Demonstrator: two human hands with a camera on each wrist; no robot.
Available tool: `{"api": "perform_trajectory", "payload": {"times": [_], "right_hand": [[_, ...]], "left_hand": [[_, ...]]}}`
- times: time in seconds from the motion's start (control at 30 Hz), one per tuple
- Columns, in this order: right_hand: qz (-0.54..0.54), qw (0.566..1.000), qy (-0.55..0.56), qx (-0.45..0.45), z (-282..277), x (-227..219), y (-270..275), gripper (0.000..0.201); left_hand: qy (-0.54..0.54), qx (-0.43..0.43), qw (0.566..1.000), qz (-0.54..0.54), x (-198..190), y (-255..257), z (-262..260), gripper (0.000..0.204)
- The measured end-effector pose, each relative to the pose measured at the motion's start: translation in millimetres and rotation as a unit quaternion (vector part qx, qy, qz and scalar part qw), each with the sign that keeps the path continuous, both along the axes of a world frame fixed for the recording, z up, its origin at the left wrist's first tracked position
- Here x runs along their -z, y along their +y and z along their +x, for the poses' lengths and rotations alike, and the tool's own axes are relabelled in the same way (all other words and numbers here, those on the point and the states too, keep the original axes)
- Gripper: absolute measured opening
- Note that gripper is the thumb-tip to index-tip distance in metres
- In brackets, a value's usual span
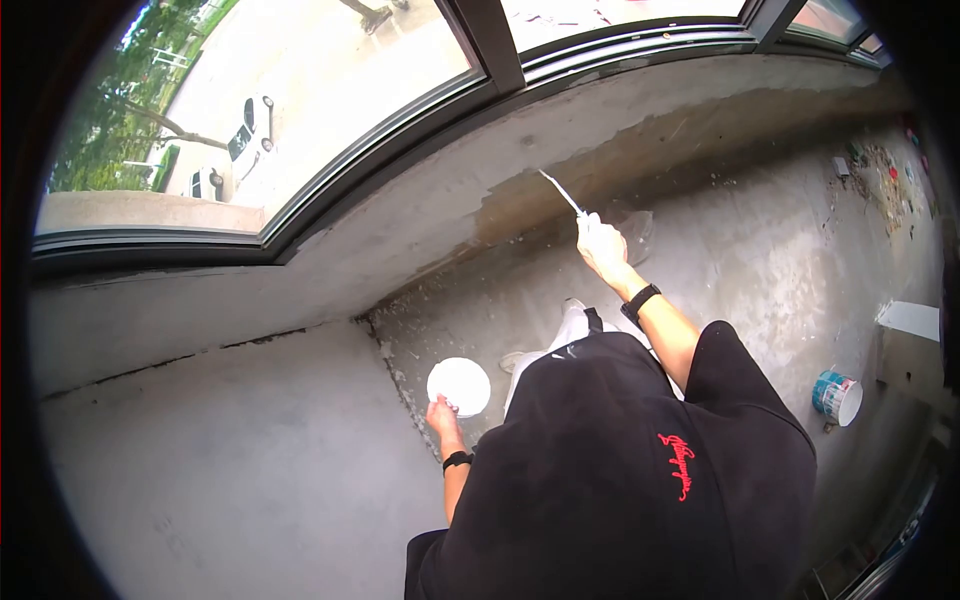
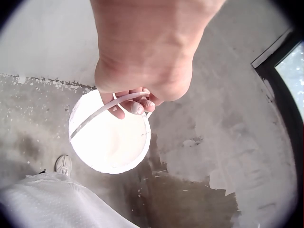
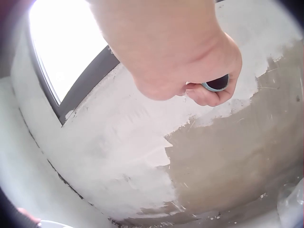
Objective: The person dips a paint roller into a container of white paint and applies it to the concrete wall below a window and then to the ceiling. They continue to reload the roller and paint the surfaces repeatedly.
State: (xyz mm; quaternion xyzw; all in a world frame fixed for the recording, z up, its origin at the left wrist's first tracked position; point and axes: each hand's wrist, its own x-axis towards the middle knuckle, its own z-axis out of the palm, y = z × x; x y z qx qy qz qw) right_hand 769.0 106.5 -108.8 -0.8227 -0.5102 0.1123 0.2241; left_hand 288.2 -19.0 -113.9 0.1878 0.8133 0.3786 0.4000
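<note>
My left hand (image 1: pixel 443 415) grips a white bucket (image 1: pixel 462 385) at its edge, low in front of the body. In the left wrist view, its curled fingers (image 2: pixel 136 109) meet the bucket's rim beside the white handle (image 2: pixel 102 111), and the inside looks pale. My right hand (image 1: pixel 603 248) holds a slim, pale tool (image 1: pixel 561 192) up to the low wall, the tip close over a brown patch's edge. The right wrist view shows only the dark, teal-edged end of its handle (image 3: pixel 218 82); the tool's kind cannot be told.
The grey wall (image 1: pixel 420 200) below the dark window frame (image 1: pixel 380 140) carries a jagged brown patch (image 3: pixel 223 147). A blue-and-white pail (image 1: pixel 836 397) stands on the floor at right. Debris (image 1: pixel 885 180) lies at the far right. A clear plastic bag (image 1: pixel 636 236) lies behind the right hand.
</note>
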Motion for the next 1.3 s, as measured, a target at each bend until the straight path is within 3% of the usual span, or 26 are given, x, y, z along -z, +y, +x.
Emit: {"api": "perform_trajectory", "payload": {"times": [0.07, 0.13, 0.17, 0.2, 0.27, 0.43, 0.5, 0.53, 0.67, 0.87, 1.0, 1.13, 1.3], "right_hand": [[-0.001, 0.998, -0.044, -0.054, -3, 19, 5, 0.031], [-0.032, 0.997, -0.006, -0.066, -15, 3, 12, 0.033], [-0.015, 0.998, 0.004, -0.061, -20, 34, 16, 0.035], [-0.014, 0.998, 0.004, -0.062, -17, 28, 13, 0.035], [-0.064, 0.992, 0.106, 0.029, -10, -2, 7, 0.037], [-0.051, 0.992, 0.104, 0.048, 2, 12, 9, 0.038], [-0.048, 0.997, 0.044, -0.028, -4, 29, 12, 0.038], [-0.06, 0.994, 0.084, -0.022, -8, -18, 8, 0.039], [-0.072, 0.984, 0.161, -0.01, -24, -12, 19, 0.041], [-0.071, 0.976, 0.192, 0.075, -7, -10, 11, 0.044], [-0.056, 0.98, 0.155, 0.113, 19, -2, 7, 0.045], [-0.06, 0.983, 0.151, 0.087, 20, -9, 7, 0.047], [-0.064, 0.991, 0.116, -0.024, -35, -11, 20, 0.04]], "left_hand": [[-0.004, -0.001, 1.0, -0.001, 4, 1, 0, 0.021], [-0.007, -0.004, 1.0, -0.001, 7, -1, -1, 0.021], [-0.006, -0.003, 1.0, -0.005, 10, 0, -6, 0.021], [-0.004, -0.004, 1.0, -0.007, 11, 1, -6, 0.02], [-0.005, -0.009, 1.0, 0.004, 10, 0, 0, 0.02], [0.001, -0.005, 1.0, 0.005, 12, -9, -2, 0.021], [-0.003, -0.013, 1.0, -0.001, 14, -13, 0, 0.023], [-0.002, -0.013, 1.0, 0.0, 14, -13, 5, 0.023], [0.011, -0.021, 1.0, -0.016, 14, -14, 9, 0.023], [0.009, -0.021, 1.0, 0.003, 20, -18, 7, 0.023], [0.035, -0.019, 0.999, 0.004, 22, -26, 8, 0.024], [0.011, -0.04, 0.999, 0.004, 20, -32, 10, 0.022], [-0.025, -0.065, 0.997, 0.018, 28, -38, -10, 0.021]]}}
